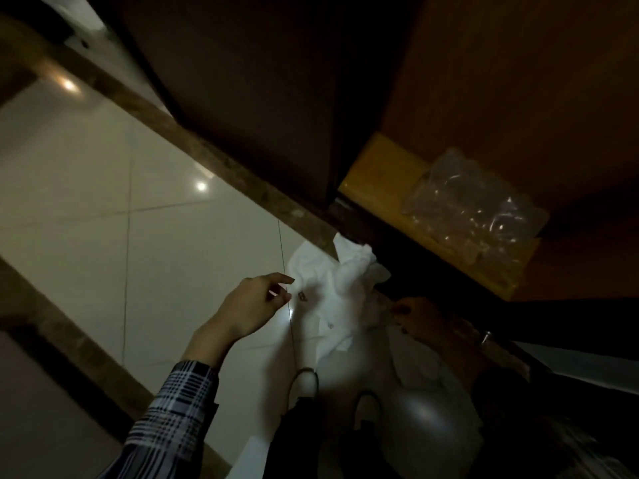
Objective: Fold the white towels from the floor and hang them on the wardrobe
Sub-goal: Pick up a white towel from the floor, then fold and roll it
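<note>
towels (332,288) crumpled on floor (103,188); between left hand (250,307) | right hand (420,316)

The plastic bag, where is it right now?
In the head view the plastic bag lies at the right on the yellow shelf inside the wardrobe, above and right of the white towels on the floor.

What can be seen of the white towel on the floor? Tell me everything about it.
The white towel lies crumpled in a loose heap on the glossy pale floor tiles, at the foot of the dark wardrobe. It looks like soft cloth, bunched in folds, not yet folded. Its upper edge rests against the wardrobe base. The left hand hovers beside it with relaxed fingers, not touching. The right hand is at its other edge in shadow; whether it grips the cloth is unclear.
</note>
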Motion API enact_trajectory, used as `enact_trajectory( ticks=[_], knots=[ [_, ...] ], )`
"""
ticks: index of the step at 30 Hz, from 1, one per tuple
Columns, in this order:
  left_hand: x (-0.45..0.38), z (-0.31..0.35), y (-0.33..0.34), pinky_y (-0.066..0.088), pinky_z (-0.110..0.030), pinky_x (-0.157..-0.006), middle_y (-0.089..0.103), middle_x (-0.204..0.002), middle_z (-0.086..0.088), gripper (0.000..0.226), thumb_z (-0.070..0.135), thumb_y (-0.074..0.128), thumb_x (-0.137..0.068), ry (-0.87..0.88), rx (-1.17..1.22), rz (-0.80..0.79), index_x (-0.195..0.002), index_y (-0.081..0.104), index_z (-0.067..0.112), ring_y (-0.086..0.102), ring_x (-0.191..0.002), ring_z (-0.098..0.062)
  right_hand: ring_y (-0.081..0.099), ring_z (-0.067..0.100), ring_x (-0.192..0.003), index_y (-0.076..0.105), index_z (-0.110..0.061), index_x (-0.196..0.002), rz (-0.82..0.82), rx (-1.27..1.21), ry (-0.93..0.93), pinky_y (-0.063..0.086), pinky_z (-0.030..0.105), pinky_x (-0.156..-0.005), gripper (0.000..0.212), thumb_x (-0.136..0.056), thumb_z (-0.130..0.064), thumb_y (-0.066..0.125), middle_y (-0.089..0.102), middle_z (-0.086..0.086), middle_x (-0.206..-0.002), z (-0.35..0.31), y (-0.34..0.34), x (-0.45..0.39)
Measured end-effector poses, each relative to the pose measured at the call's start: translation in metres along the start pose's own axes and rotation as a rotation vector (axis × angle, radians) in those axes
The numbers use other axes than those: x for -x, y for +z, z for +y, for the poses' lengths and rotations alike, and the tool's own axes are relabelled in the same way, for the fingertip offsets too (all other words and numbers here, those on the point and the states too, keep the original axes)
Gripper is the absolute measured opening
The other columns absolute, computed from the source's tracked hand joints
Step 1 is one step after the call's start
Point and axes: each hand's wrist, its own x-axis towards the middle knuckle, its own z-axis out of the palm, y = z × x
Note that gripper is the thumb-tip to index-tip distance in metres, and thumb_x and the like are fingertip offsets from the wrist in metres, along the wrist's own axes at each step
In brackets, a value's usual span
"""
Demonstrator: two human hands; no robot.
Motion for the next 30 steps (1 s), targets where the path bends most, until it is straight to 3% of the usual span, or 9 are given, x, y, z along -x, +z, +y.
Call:
enact_trajectory(
  ticks=[2,4,9,13,18,21,24,27,30],
  knots=[
    [-0.030,-0.018,0.036,0.048,-0.033,-0.091,0.066,-0.110,0.003,0.030,0.027,0.052,-0.097,-0.039,0.023,0.031,-0.126,0.058,0.027,0.061,-0.101,-0.014,0.060,0.032,-0.093,0.061,0.006,-0.119,0.008,0.008,-0.010,0.034,0.015,-0.060,0.027,-0.095,-0.005,0.053,0.064,0.022,-0.099,0.027,0.030,-0.038],
    [-0.061,-0.035,0.070,0.048,-0.032,-0.090,0.067,-0.110,0.000,0.029,0.024,0.050,-0.097,-0.067,0.041,0.055,-0.124,0.059,0.026,0.062,-0.101,-0.016,0.056,0.035,-0.111,0.058,0.004,-0.124,0.021,0.050,-0.011,0.033,0.021,-0.071,0.030,-0.097,-0.008,0.051,0.061,0.025,-0.118,0.053,0.059,-0.075],
    [-0.131,-0.071,0.148,0.048,-0.030,-0.089,0.069,-0.102,0.003,0.028,0.014,0.047,-0.096,-0.120,0.078,0.110,-0.118,0.062,0.023,0.065,-0.095,-0.016,0.050,0.033,-0.122,0.058,0.000,-0.124,-0.058,0.069,0.060,0.037,0.029,-0.091,0.031,-0.096,-0.006,0.047,0.055,0.020,-0.132,0.112,0.125,-0.164],
    [-0.176,-0.092,0.211,0.045,-0.017,-0.072,0.066,-0.094,0.008,0.028,0.009,0.046,-0.095,-0.131,0.160,0.172,-0.109,0.066,0.023,0.066,-0.083,-0.009,0.045,0.034,-0.127,0.049,0.002,-0.132,-0.089,0.058,0.132,0.036,0.031,-0.098,0.035,-0.098,-0.005,0.042,0.049,0.021,-0.136,0.144,0.162,-0.226],
    [-0.214,-0.120,0.277,0.043,-0.004,-0.061,0.066,-0.092,0.002,0.028,0.001,0.045,-0.095,-0.179,0.313,0.183,-0.098,0.065,0.021,0.066,-0.074,-0.005,0.044,0.031,-0.128,0.052,-0.005,-0.133,-0.162,-0.068,0.066,0.035,0.024,-0.099,0.041,-0.094,0.004,0.045,0.044,0.016,-0.143,0.180,0.214,-0.284],
    [-0.222,-0.129,0.303,0.043,-0.003,-0.057,0.067,-0.092,-0.002,0.027,0.000,0.045,-0.095,-0.206,0.372,0.174,-0.096,0.064,0.018,0.064,-0.066,0.001,0.036,0.033,-0.134,0.047,-0.001,-0.136,-0.183,-0.056,0.003,0.032,0.031,-0.108,0.044,-0.092,-0.003,0.053,0.034,0.019,-0.148,0.199,0.237,-0.300],
    [-0.222,-0.130,0.314,0.047,-0.010,-0.062,0.068,-0.094,-0.005,0.027,-0.002,0.044,-0.094,-0.258,0.427,0.130,-0.098,0.064,0.016,0.065,-0.069,-0.004,0.046,0.033,-0.122,0.052,0.007,-0.124,-0.151,-0.051,-0.016,0.038,0.031,-0.095,0.036,-0.092,-0.007,0.054,0.045,0.023,-0.136,0.213,0.247,-0.307],
    [-0.218,-0.126,0.313,0.048,-0.015,-0.066,0.068,-0.098,-0.009,0.027,-0.001,0.045,-0.094,-0.309,0.472,0.082,-0.109,0.063,0.012,0.065,-0.073,-0.010,0.054,0.022,-0.101,0.058,0.003,-0.124,0.004,-0.321,0.030,0.040,0.022,-0.080,0.034,-0.091,-0.004,0.057,0.058,0.015,-0.123,0.207,0.239,-0.299],
    [-0.213,-0.114,0.300,0.045,-0.021,-0.068,0.064,-0.102,-0.008,0.026,0.006,0.050,-0.095,-0.452,0.547,-0.097,-0.119,0.058,0.013,0.061,-0.075,-0.010,0.061,-0.003,-0.066,0.062,0.001,-0.117,0.077,-0.706,0.052,0.045,0.008,-0.061,0.028,-0.089,0.002,0.061,0.069,-0.001,-0.083,0.191,0.211,-0.282]
  ],
)
